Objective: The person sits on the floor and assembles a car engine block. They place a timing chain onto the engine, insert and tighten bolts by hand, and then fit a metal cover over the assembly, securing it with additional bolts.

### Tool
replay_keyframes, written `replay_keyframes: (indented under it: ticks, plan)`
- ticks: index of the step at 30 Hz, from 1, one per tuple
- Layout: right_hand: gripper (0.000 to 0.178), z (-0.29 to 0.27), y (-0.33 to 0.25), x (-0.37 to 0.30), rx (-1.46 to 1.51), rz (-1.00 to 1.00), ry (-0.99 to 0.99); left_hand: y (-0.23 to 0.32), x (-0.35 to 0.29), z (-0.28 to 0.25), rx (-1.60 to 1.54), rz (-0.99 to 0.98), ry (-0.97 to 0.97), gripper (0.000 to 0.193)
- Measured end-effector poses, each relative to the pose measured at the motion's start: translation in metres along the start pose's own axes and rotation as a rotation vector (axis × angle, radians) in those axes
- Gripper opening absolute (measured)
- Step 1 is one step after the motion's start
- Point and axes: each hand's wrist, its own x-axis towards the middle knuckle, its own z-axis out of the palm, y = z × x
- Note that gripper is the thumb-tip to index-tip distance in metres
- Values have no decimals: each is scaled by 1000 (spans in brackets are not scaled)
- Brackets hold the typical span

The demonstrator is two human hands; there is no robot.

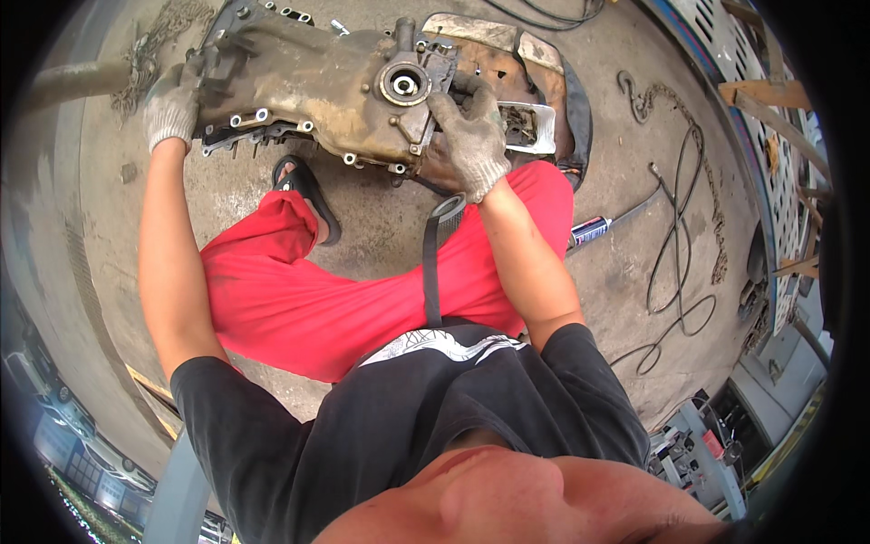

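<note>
A large, oil-stained metal casing with bolt holes along its edge lies across the top of the head view. Near its right end is a round bore with a seal ring. My left hand, in a grey work glove, grips the left end, its fingers partly hidden by the metal. My right hand, gloved too, is closed round the right end beside the ring, its thumb toward me and some fingertips out of sight. A dirty brown and black padded piece lies under the casing's right end, with a white open-topped container beside my right hand.
On the concrete floor at right lie a sealant tube, a black cable and a chain with a hook. A metal post wrapped in chain stands at left. My sandalled foot is just below the casing.
</note>
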Motion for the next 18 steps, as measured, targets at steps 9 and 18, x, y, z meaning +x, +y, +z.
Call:
replay_keyframes:
  ticks: [9,18]
  plan:
    - [70,-1,6,11,-6,-75,-27,-33,-26,18,368,37,21,56]
    - [65,-6,6,13,68,-100,-87,6,-43,1,483,-39,-56,55]
